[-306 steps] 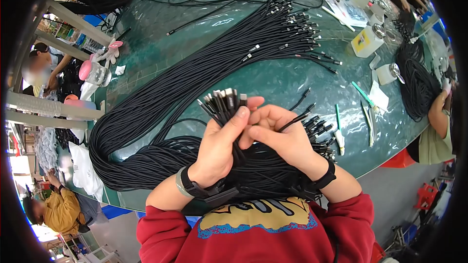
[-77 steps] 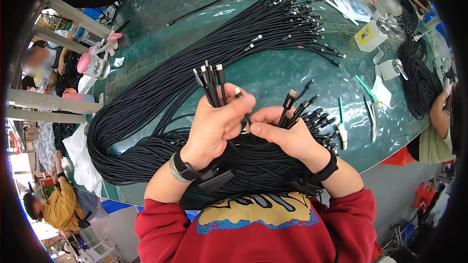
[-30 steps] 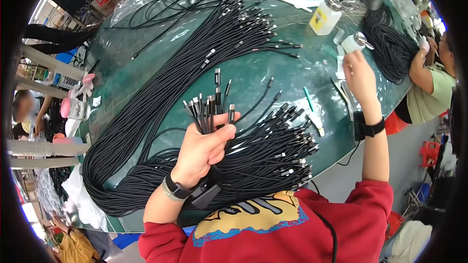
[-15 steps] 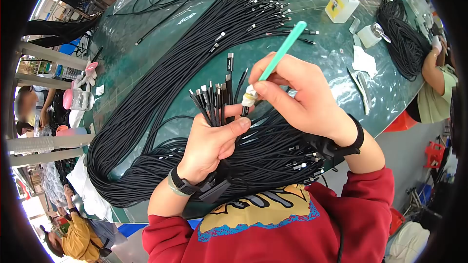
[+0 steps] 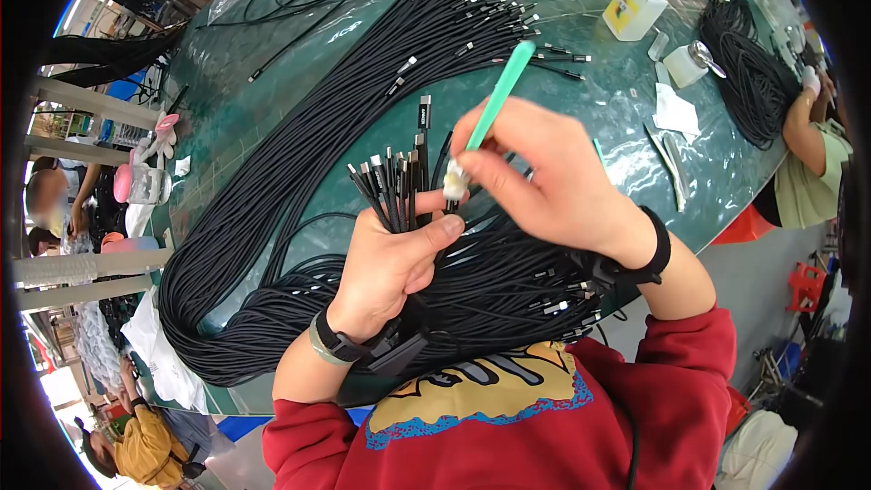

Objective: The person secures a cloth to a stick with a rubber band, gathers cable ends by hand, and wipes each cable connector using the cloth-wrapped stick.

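My left hand (image 5: 386, 263) is closed round several black cables, whose connector ends (image 5: 390, 181) fan upward above the fingers. In my right hand (image 5: 544, 172) is a green stick (image 5: 502, 95), pinched between thumb and fingers and tilted up to the right. White wrapping (image 5: 455, 183) at the stick's lower end touches a connector by my left thumb; that connector is mostly covered. Beneath both hands lies a thick pile of black cables (image 5: 472, 295), its connector ends to the right. The bundle (image 5: 299, 145) loops round at the left and runs up to more connectors.
Beyond the cables on the green table (image 5: 599, 118) are a yellow-labelled bottle (image 5: 634, 7), a smaller bottle (image 5: 687, 64), white paper (image 5: 676, 112) and tweezers (image 5: 667, 163). A lidded jar (image 5: 148, 185) is at the left. Co-workers sit at the right (image 5: 817, 154) and lower left (image 5: 145, 445).
My right hand has come back from the bottles on the right holding the green stick. Since half a second ago, the stick and its wrapped end have shifted slightly left.
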{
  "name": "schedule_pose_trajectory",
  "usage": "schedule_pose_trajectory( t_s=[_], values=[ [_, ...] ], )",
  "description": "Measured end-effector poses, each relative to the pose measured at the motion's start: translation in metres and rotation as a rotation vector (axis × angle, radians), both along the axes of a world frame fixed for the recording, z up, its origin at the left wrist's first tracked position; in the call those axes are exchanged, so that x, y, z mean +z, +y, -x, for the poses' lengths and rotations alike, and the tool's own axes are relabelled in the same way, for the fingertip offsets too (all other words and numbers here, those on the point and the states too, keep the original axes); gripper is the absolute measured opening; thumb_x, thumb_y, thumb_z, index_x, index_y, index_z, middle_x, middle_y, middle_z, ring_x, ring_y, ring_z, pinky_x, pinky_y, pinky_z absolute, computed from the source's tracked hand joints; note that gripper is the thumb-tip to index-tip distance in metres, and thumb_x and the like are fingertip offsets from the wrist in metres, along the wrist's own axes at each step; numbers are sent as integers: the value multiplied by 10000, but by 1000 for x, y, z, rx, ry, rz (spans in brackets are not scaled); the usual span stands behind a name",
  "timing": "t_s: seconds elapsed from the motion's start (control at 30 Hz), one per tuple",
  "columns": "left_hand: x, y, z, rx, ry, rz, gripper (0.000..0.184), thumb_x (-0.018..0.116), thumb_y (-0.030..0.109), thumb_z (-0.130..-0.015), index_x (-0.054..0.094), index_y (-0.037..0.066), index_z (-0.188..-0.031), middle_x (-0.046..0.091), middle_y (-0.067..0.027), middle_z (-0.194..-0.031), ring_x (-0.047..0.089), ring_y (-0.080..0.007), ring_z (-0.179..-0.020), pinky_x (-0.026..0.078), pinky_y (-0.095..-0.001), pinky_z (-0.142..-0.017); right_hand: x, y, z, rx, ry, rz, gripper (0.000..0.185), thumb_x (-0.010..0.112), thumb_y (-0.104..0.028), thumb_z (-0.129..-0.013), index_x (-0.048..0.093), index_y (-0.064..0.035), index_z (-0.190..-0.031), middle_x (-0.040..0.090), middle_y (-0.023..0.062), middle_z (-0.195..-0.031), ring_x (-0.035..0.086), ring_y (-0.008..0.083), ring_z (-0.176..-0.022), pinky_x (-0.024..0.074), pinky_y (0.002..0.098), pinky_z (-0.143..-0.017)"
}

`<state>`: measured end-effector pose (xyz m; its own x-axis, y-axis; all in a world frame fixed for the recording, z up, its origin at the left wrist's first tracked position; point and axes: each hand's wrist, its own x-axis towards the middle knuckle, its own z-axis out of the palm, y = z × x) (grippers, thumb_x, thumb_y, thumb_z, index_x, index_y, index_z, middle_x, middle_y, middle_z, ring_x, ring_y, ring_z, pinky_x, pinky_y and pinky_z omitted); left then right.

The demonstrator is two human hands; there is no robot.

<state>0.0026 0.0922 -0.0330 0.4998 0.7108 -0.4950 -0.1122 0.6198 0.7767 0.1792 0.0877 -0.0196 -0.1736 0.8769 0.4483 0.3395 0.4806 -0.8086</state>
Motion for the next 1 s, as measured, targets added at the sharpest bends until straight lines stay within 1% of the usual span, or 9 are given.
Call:
schedule_pose_trajectory(
  t_s=[0.23, 0.37, 0.47, 0.6, 0.7, 0.73, 0.87, 0.9, 1.0],
  values=[
    [0, -1, -1, 20, 22, -9, 264, 594, 3, -755, 550, -33, -1013, 503, 16, -644, 289, 8, -371, 201, -168, -325, 2, 1, -2, 6, -102, -77, 90, 549, 6, -753, 540, -15, -840, 534, 84, -728, 563, 166, -639, 434, 254, -558],
    [0, -1, 1, 4, -19, -11, 263, 600, 24, -755, 548, -45, -1004, 513, 9, -655, 282, 7, -369, 202, -167, -327, 3, 5, -12, -105, -178, -159, 84, 544, -17, -778, 532, -12, -861, 545, 70, -724, 565, 153, -646, 444, 246, -572],
    [1, -1, 2, 26, -2, -13, 255, 598, 48, -761, 547, -58, -988, 516, 3, -666, 278, 5, -366, 202, -165, -327, 8, 3, -26, -111, 241, 245, 98, 536, -45, -805, 519, -2, -891, 558, 53, -752, 569, 133, -667, 460, 240, -594],
    [-2, 0, 0, -6, -60, 3, 217, 559, 89, -790, 545, -78, -929, 533, -33, -695, 282, -3, -355, 205, -160, -318, 12, 2, -79, -201, 384, 264, 131, 538, -61, -813, 510, 8, -920, 569, 51, -793, 573, 122, -687, 472, 241, -613],
    [0, 0, -1, -32, -97, 7, 197, 534, 77, -795, 542, -82, -912, 535, -52, -707, 289, -9, -353, 205, -160, -311, 12, -1, -140, -402, 396, 279, 158, 554, -53, -793, 514, 10, -931, 578, 62, -807, 580, 126, -692, 470, 243, -609],
    [-1, 1, 0, -30, -73, 5, 191, 525, 68, -794, 540, -84, -909, 534, -60, -710, 289, -13, -352, 204, -160, -309, 10, -1, -162, -423, 372, 262, 158, 554, -53, -793, 514, 10, -931, 578, 62, -807, 580, 126, -692, 470, 243, -609],
    [-2, 3, 4, -65, -132, 32, 209, 501, 66, -796, 536, -89, -932, 521, -63, -726, 285, -19, -357, 204, -161, -312, 4, -7, -262, -934, -60, 18, 151, 578, -64, -748, 549, 0, -882, 593, 54, -724, 588, 130, -679, 451, 234, -587],
    [-2, 2, 4, -70, -138, 27, 209, 501, 66, -796, 536, -89, -932, 521, -63, -726, 285, -19, -357, 204, -161, -312, 3, -8, -277, -939, -63, 11, 151, 578, -64, -748, 549, 0, -882, 593, 54, -724, 588, 130, -679, 451, 234, -587],
    [1, 3, 3, -56, -157, 65, 239, 477, 79, -806, 529, -89, -967, 510, -68, -741, 282, -23, -365, 209, -162, -320, -1, -6, -304, -1130, -382, -13, 136, 596, -76, -718, 566, -2, -828, 588, 58, -655, 581, 135, -635, 439, 248, -579]
  ],
)
